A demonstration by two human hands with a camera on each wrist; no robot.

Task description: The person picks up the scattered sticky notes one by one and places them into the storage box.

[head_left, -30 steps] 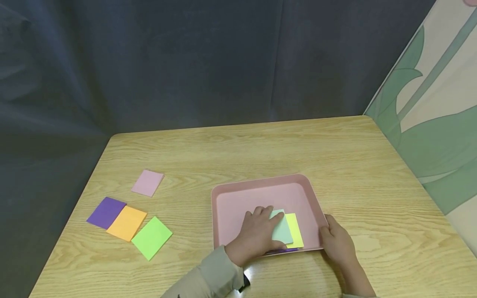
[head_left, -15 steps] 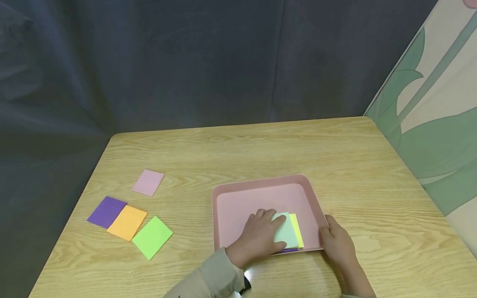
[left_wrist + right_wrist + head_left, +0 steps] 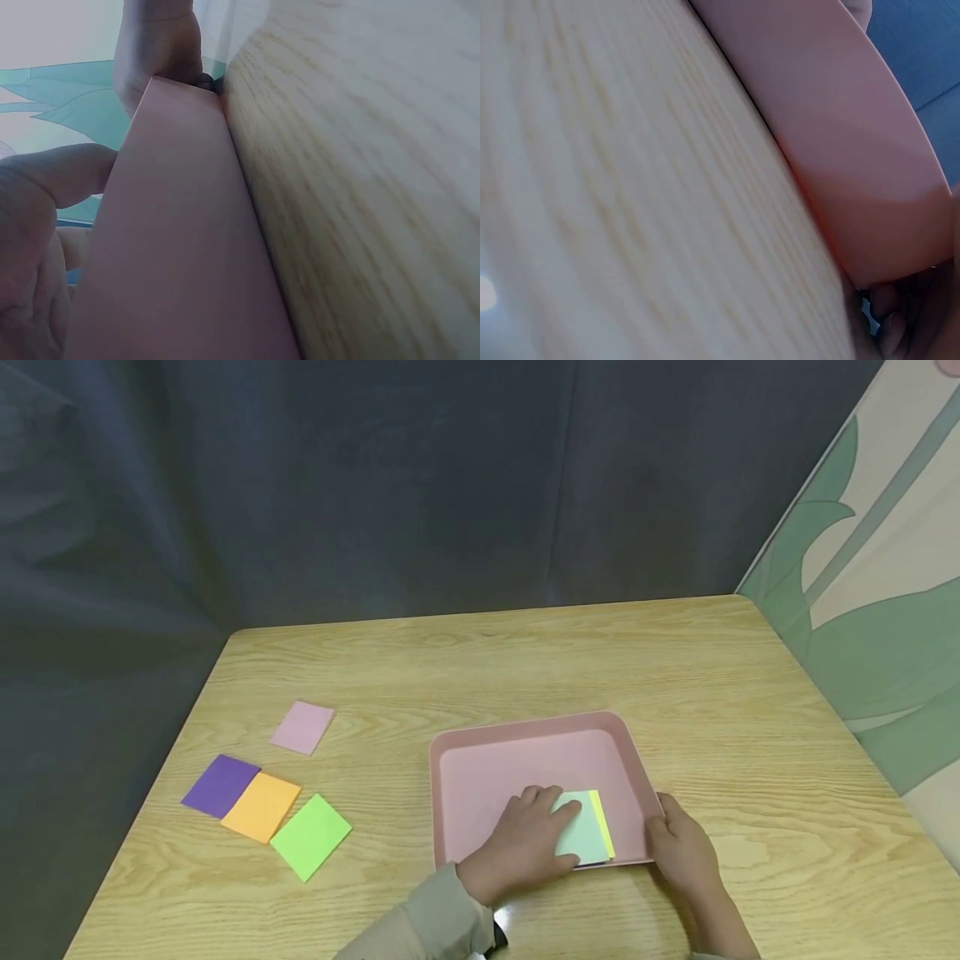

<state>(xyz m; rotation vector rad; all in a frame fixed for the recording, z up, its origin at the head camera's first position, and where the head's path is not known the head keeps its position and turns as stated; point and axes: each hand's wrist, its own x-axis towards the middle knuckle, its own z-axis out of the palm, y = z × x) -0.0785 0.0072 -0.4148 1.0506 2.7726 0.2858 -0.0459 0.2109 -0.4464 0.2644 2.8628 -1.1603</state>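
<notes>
A shallow pink tray [image 3: 517,729] lies on the table. Inside, near its front right, a mint-green sticky note pad [image 3: 583,831] overlaps a yellow pad [image 3: 602,823], whose right strip shows. A thin dark purple edge peeks out below them. My left hand [image 3: 525,843] reaches into the tray and holds the mint-green pad at its left side, thumb at the near edge and fingers toward the far edge, hiding its left part. My right hand [image 3: 684,847] grips the tray's front right corner, thumb at the rim; in the right wrist view its curled fingers [image 3: 889,330] show under the corner.
Left on the wooden table [image 3: 465,668] lie a pink pad [image 3: 303,727], a purple pad [image 3: 221,786], an orange pad [image 3: 261,807] and a bright green pad [image 3: 311,837]. A dark curtain [image 3: 420,485] hangs behind the far edge; a leaf-patterned wall [image 3: 892,635] stands right.
My left hand has slid the mint-green pad right and slightly nearer, over more of the yellow pad and the purple edge. My right hand stays at the tray corner.
</notes>
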